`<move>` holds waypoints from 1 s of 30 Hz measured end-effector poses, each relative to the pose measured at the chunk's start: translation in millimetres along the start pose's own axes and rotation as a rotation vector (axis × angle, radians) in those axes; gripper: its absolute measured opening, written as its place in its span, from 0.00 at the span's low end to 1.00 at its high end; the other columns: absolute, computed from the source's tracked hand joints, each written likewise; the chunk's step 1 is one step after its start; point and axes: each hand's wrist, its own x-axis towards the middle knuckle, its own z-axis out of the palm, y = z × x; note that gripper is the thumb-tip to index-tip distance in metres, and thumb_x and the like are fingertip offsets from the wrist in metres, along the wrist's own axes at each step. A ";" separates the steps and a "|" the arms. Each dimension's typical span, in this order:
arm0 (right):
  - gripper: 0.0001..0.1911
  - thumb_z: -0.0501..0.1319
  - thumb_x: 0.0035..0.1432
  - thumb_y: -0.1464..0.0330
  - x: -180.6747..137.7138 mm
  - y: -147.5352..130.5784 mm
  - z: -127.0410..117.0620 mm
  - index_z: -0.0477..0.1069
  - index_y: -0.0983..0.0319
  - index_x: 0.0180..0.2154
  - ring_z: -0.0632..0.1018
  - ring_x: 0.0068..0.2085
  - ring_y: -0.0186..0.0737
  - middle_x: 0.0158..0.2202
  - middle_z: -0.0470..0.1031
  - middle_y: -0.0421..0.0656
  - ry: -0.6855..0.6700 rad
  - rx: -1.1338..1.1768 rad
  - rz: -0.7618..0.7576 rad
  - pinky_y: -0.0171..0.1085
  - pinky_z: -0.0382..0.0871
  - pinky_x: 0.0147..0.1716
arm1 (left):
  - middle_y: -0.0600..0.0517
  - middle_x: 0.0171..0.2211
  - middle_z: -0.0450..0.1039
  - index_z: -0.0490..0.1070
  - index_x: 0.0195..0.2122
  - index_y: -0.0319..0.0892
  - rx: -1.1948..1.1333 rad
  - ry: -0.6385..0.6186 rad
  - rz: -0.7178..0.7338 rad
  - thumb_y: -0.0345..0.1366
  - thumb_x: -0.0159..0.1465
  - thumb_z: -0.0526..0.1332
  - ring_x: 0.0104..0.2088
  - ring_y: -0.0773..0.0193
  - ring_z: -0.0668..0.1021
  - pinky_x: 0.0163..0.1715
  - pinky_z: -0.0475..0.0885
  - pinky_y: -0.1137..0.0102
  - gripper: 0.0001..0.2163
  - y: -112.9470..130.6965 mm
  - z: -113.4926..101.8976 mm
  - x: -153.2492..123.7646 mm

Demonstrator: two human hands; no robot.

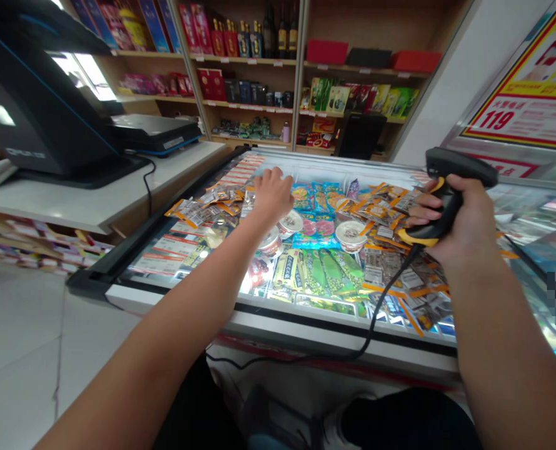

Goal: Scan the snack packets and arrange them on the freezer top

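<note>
In my right hand is a black and yellow barcode scanner, held up over the right side of a glass-topped freezer. Its cable hangs down past the front edge. My left hand has curled fingers at a small clear snack packet above the glass; the fingertips are partly hidden. To its left lies a pile of similar orange-edged packets. A larger pile of these packets spreads below the scanner. Under the glass show round tubs and green ice-cream wrappers.
A white counter on the left carries a dark checkout machine with a scale plate. Shelves with boxes and bottles stand behind the freezer. A black chair back rises beyond its far edge. A poster hangs at right.
</note>
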 end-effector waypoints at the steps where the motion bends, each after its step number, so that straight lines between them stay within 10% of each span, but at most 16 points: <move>1: 0.12 0.67 0.48 0.67 0.5 0.1 -0.3 0.66 0.62 0.34 0.60 0.18 0.24 0.20 0.59 0.32 0.007 0.012 -0.008 0.28 0.58 0.18 | 0.41 0.61 0.67 0.73 0.55 0.45 -0.067 -0.054 0.093 0.34 0.66 0.59 0.62 0.42 0.67 0.59 0.62 0.48 0.16 15.2 4.3 -2.7; 6: 0.08 0.64 0.52 0.67 1.9 2.9 0.6 0.66 0.61 0.33 0.60 0.18 0.26 0.19 0.59 0.32 0.038 0.012 -0.007 0.29 0.58 0.17 | 0.45 0.72 0.56 0.57 0.70 0.45 -0.361 -0.201 0.591 0.35 0.70 0.55 0.70 0.54 0.60 0.67 0.57 0.57 0.26 99.6 28.7 -6.6; 12: 0.07 0.64 0.55 0.65 5.4 4.7 -3.4 0.67 0.58 0.32 0.60 0.19 0.28 0.20 0.60 0.33 0.035 -0.003 0.010 0.30 0.58 0.18 | 0.45 0.62 0.72 0.68 0.64 0.44 -0.390 -0.205 0.630 0.30 0.68 0.56 0.62 0.53 0.71 0.62 0.65 0.57 0.23 142.2 48.2 11.3; 22: 0.10 0.66 0.55 0.62 4.3 4.7 -4.7 0.67 0.57 0.31 0.59 0.19 0.28 0.21 0.60 0.34 -0.047 -0.117 0.030 0.32 0.56 0.18 | 0.47 0.37 0.80 0.80 0.44 0.41 -0.883 -0.049 0.207 0.35 0.68 0.58 0.39 0.60 0.78 0.42 0.70 0.68 0.11 93.8 38.1 17.2; 30: 0.16 0.67 0.57 0.56 -11.1 22.6 5.4 0.67 0.59 0.31 0.63 0.16 0.30 0.21 0.66 0.38 -0.317 -0.550 0.271 0.32 0.51 0.14 | 0.60 0.20 0.56 0.67 0.27 0.41 -1.478 -0.161 -0.358 0.36 0.67 0.63 0.22 0.73 0.63 0.29 0.66 0.75 0.11 41.0 23.6 -0.6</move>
